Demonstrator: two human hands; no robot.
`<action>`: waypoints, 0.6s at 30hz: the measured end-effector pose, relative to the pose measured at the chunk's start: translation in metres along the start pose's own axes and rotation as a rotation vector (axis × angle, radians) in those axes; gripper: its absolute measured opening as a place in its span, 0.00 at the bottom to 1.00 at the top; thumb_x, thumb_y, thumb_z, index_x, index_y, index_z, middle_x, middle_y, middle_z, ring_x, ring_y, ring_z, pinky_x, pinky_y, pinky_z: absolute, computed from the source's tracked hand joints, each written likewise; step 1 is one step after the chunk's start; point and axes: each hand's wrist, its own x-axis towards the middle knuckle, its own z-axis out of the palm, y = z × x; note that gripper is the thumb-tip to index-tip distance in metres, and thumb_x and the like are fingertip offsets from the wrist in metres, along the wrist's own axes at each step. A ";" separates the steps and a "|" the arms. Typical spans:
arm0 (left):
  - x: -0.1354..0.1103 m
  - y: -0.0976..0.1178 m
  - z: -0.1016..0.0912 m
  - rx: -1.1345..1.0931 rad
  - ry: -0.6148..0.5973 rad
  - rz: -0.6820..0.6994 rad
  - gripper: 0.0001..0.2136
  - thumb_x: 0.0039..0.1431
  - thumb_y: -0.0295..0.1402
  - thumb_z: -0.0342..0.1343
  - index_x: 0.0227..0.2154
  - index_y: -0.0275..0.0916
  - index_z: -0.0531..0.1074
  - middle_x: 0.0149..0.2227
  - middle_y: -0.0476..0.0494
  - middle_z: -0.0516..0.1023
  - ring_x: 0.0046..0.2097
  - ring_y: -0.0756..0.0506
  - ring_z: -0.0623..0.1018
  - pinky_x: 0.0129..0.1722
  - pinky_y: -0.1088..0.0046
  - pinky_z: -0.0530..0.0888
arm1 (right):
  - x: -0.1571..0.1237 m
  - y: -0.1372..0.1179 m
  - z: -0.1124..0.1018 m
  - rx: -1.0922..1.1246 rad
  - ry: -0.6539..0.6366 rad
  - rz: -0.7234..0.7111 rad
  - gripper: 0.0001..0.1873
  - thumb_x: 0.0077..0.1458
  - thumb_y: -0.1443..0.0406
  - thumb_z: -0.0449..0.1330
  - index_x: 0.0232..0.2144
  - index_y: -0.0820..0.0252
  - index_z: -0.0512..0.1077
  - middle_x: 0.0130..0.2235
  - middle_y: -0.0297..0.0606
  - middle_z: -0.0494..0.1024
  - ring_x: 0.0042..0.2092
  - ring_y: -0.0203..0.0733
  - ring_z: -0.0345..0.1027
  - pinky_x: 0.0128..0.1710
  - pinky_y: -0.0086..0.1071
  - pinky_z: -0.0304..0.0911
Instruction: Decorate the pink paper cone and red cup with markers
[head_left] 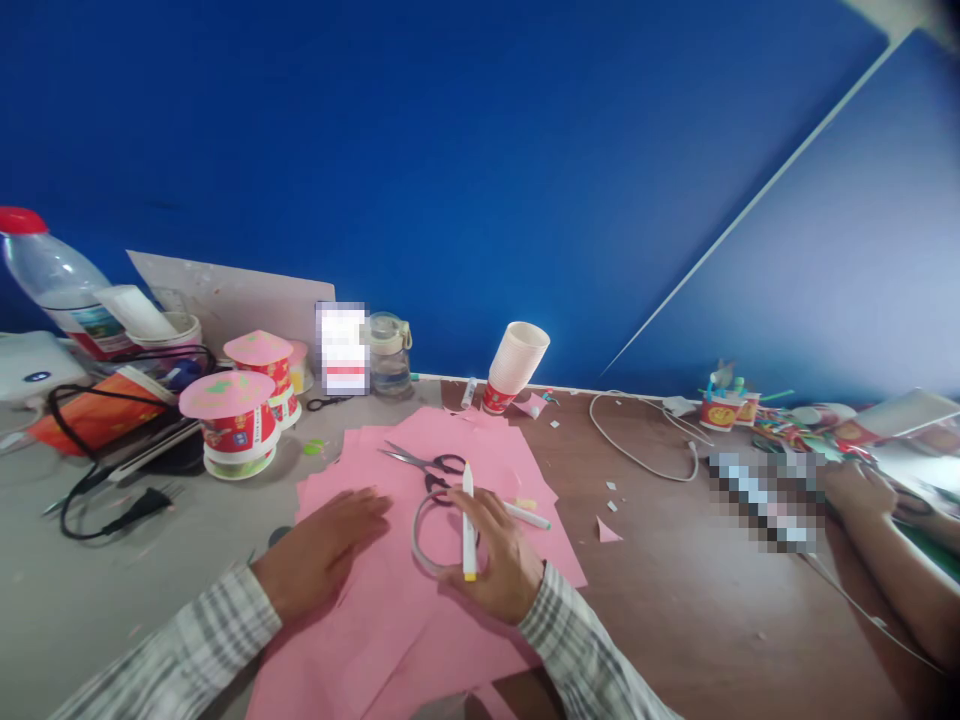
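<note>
My left hand (330, 548) lies flat with its fingers stretched out on a stack of pink paper (352, 650). Between the thumb and fingers of my right hand (501, 560) is a thin grey ring (418, 545), which looks like a roll of tape. A white marker with a yellow end (469, 530) is also held in this hand, pointing away from me. Just beyond it, black-handled scissors (420, 462) rest on the paper with their blades toward the left. Another white marker with a green tip (529, 516) lies beside my right fingers, partly hidden by them.
Decorated paper cups with pink cone tops (240, 425) stand at left, near a black power plug (139, 508) and a bottle (64, 290). Stacked paper cups (517, 360) lean by the blue wall. Paper scraps (607, 530) and a white cable (637, 460) lie at right, near another person's hands (862, 495).
</note>
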 end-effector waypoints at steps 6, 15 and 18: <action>0.008 -0.012 -0.004 -0.222 -0.014 0.022 0.11 0.50 0.26 0.47 0.27 0.48 0.73 0.44 0.57 0.78 0.50 0.50 0.70 0.53 0.67 0.66 | -0.003 -0.009 0.007 0.027 -0.035 -0.084 0.41 0.43 0.51 0.66 0.56 0.55 0.58 0.50 0.44 0.71 0.49 0.52 0.67 0.48 0.43 0.71; 0.001 0.014 -0.002 0.206 0.016 -0.139 0.31 0.39 0.55 0.52 0.48 0.50 0.62 0.53 0.43 0.68 0.55 0.37 0.62 0.52 0.49 0.61 | -0.005 0.005 0.014 -0.082 -0.024 -0.073 0.40 0.43 0.55 0.66 0.57 0.51 0.56 0.51 0.43 0.70 0.51 0.55 0.64 0.49 0.49 0.68; -0.001 0.006 0.001 0.264 0.003 -0.131 0.26 0.46 0.49 0.49 0.50 0.51 0.58 0.54 0.45 0.68 0.55 0.39 0.61 0.52 0.50 0.61 | -0.004 0.005 0.013 -0.085 -0.037 -0.047 0.39 0.44 0.56 0.66 0.56 0.51 0.57 0.49 0.42 0.71 0.50 0.55 0.65 0.48 0.49 0.68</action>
